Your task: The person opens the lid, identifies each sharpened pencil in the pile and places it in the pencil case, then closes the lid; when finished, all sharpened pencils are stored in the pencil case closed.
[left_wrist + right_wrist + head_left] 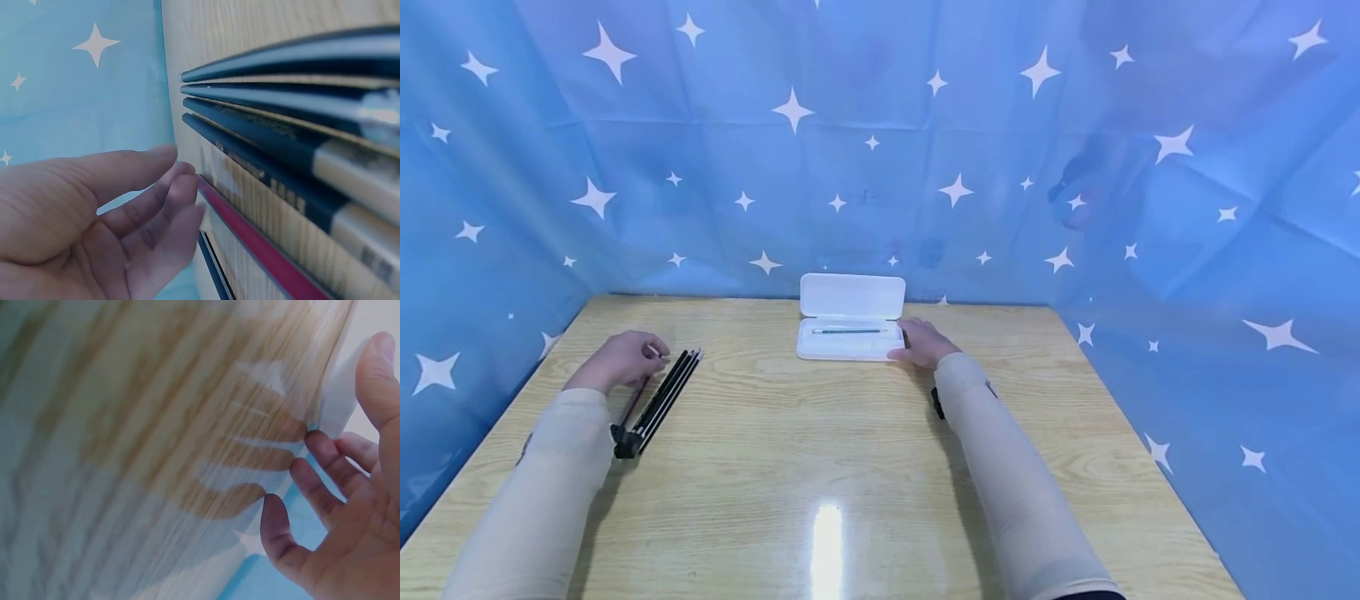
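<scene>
My left hand [625, 360] hovers at the far end of a dark red pencil [250, 237], its thumb and fingertips bent close together with nothing visible in their grip. Beside it several black pencils [664, 400] lie side by side on the table, partly covered by the left wrist. A white pencil case [850, 347] stands with its lid [852, 296] up, and a green pencil [850, 331] lies inside. My right hand [925, 342] holds the case's right end, thumb at the near corner and fingers toward the hinge side. In the right wrist view, several fingertips [275, 509] meet the tabletop.
The wood-grain table [760, 467] ends at a blue curtain [865, 167] with white stars, which hangs behind and along both sides. Another dark pencil [215, 265] lies beyond the red one. A bright light reflection [827, 550] shows on the near tabletop.
</scene>
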Demonstrator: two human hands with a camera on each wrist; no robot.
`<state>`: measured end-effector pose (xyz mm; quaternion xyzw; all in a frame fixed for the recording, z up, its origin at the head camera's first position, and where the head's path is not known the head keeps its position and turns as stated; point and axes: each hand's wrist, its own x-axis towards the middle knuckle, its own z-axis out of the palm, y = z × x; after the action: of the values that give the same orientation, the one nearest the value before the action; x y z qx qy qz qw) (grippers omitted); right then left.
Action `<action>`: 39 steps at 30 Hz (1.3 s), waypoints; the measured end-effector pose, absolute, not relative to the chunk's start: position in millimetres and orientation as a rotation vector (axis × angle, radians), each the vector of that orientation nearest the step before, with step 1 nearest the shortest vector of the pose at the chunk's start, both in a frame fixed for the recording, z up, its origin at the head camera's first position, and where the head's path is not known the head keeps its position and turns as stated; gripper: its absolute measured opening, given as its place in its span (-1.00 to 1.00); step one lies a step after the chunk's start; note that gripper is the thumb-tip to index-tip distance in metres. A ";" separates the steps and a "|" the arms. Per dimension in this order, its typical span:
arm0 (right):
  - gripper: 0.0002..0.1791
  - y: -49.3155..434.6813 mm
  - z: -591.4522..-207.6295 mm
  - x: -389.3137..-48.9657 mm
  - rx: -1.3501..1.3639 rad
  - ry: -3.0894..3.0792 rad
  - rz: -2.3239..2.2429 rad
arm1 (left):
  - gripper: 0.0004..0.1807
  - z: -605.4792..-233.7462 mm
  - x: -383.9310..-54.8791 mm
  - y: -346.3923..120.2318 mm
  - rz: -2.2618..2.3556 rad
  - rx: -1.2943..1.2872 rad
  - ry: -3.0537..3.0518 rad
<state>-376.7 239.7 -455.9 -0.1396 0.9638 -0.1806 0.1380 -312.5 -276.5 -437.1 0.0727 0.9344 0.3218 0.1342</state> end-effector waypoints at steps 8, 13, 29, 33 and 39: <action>-0.10 239.9 -456.8 -380.0 -0.384 2.788 -0.479 | -0.70 -435.4 -305.3 -274.3 0.992 0.215 2.665; -0.11 240.5 -455.4 -379.8 -0.395 2.787 -0.468 | -0.70 -435.4 -302.8 -268.9 1.023 0.228 2.614; -0.13 238.4 -454.6 -377.9 -0.406 2.798 -0.458 | -0.74 -445.9 -302.3 -272.4 0.891 0.216 2.690; -0.12 238.7 -454.9 -377.4 -0.409 2.798 -0.459 | -0.78 -445.2 -303.0 -270.3 0.860 0.233 2.696; -0.12 239.2 -456.0 -379.1 -0.385 2.794 -0.463 | -0.80 -445.2 -302.4 -274.3 0.820 0.217 2.735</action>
<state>-379.1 239.2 -456.0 -0.1333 0.9678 -0.1602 0.1411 -302.4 -274.3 -445.2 0.0751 0.9459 0.2835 0.1386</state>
